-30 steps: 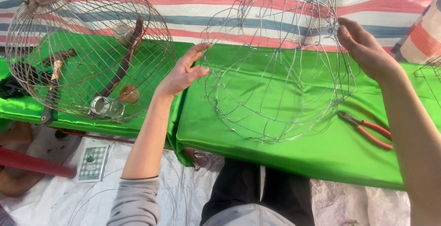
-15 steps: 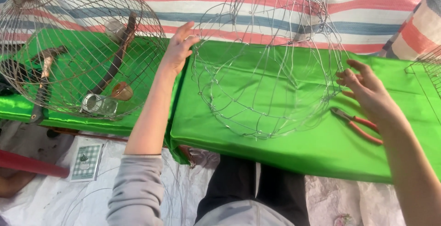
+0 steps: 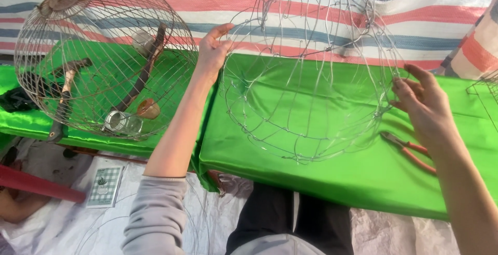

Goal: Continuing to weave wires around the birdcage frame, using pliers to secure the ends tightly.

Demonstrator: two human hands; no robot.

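Note:
A half-built basket of thin silvery wire (image 3: 306, 104) rests tilted on the green cloth-covered table (image 3: 337, 182). My left hand (image 3: 212, 50) grips its rim at the upper left, fingers curled round a wire. At the basket's right edge, my right hand (image 3: 423, 104) pinches the rim wires between thumb and fingers. Red-handled pliers (image 3: 410, 149) lie on the cloth just below my right hand.
A finished round wire cage (image 3: 104, 53) stands at the left over a hammer (image 3: 65, 97), a curved blade tool (image 3: 145, 73) and a small glass jar (image 3: 122, 123). A striped tarp (image 3: 441, 22) hangs behind. A small card (image 3: 105, 185) lies on the floor sheet.
My left hand rose from the table's fold to the basket's upper-left rim. My right hand dropped from the top right to the basket's right edge, and the basket has turned slightly.

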